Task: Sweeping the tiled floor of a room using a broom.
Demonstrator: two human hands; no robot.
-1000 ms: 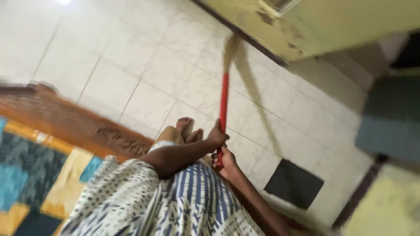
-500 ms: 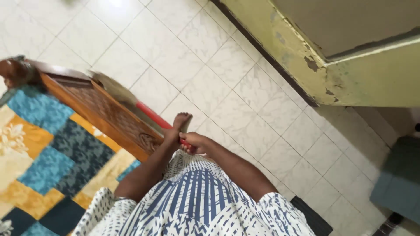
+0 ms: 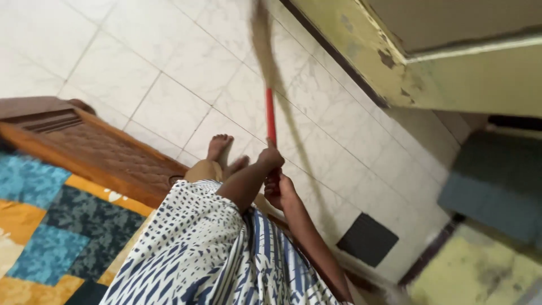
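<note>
Floor (image 3: 169, 107): pale marbled tiles, fills most of the view. Yellow-green wall (image 3: 451, 85) with chipped paint and a dark skirting runs along the upper right. Wooden bed frame (image 3: 96, 149) at left, carved, with a patchwork blanket (image 3: 51, 226) in blue, orange and dark squares on it. Grey-blue box-like thing (image 3: 497, 181) at right, blurred. Small dark mat (image 3: 367, 240) lies on the tiles near the lower right.

Broom (image 3: 270, 116): red handle, pale bristle head up top, motion-blurred, pointing away from the person across the tiles toward the wall. Bare feet (image 3: 223, 149) just left of the handle.

Both hands are wrapped round the near end of the red handle, stacked close together: left hand (image 3: 270, 158) upper, right hand (image 3: 278, 189) just below it, touching or nearly so.

Handling call: looks light, the handle stiff and thin, smooth plastic so possibly slick; the bristle end looks soft and flexible. Best grip is on the red shaft, hands spaced a little for leverage, not on the bristles.
</note>
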